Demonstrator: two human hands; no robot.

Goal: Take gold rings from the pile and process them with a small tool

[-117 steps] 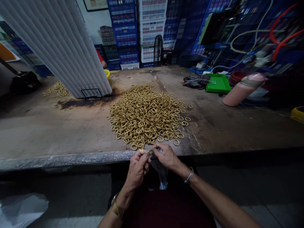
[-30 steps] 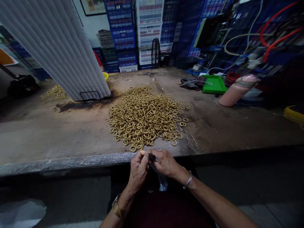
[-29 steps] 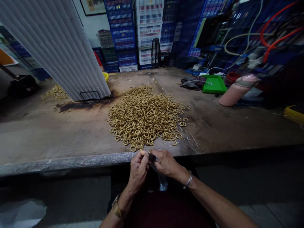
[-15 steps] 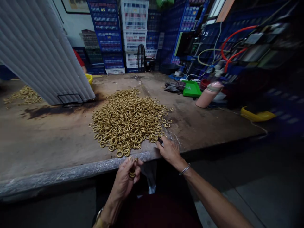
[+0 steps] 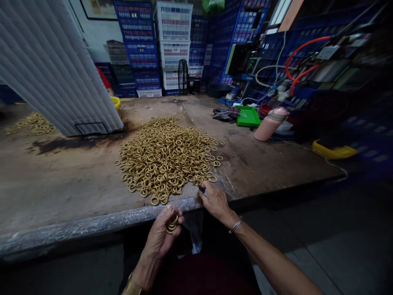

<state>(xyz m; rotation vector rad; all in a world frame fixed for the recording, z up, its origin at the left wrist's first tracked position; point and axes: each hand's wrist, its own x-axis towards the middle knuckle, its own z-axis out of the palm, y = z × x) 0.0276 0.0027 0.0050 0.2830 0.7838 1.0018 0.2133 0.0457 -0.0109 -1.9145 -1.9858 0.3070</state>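
Note:
A heap of brass-coloured rings (image 5: 166, 155) lies on the worktable (image 5: 76, 180). My left hand (image 5: 162, 231) is just off the table's front edge, its fingers curled around several brass rings (image 5: 172, 224). My right hand (image 5: 215, 200) is at the front edge, by the heap's lower right side. Its fingers are closed on a small black tool (image 5: 202, 189), whose short dark end sticks out to the left. The rest of that tool is hidden in the hand, so its kind does not show.
A ridged pale panel (image 5: 70, 73) leans over the table at left, with more rings (image 5: 33, 123) behind it. At right are a pink bottle (image 5: 270, 124), a green tray (image 5: 248, 116) and a yellow scoop-like container (image 5: 333, 150). Crates (image 5: 173, 24) are stacked behind. A red sleeve (image 5: 103, 78) shows past the panel.
My right hand has drawn slightly left and down, away from the heap, with the black tool. My left hand has turned a little, so the rings in it show more.

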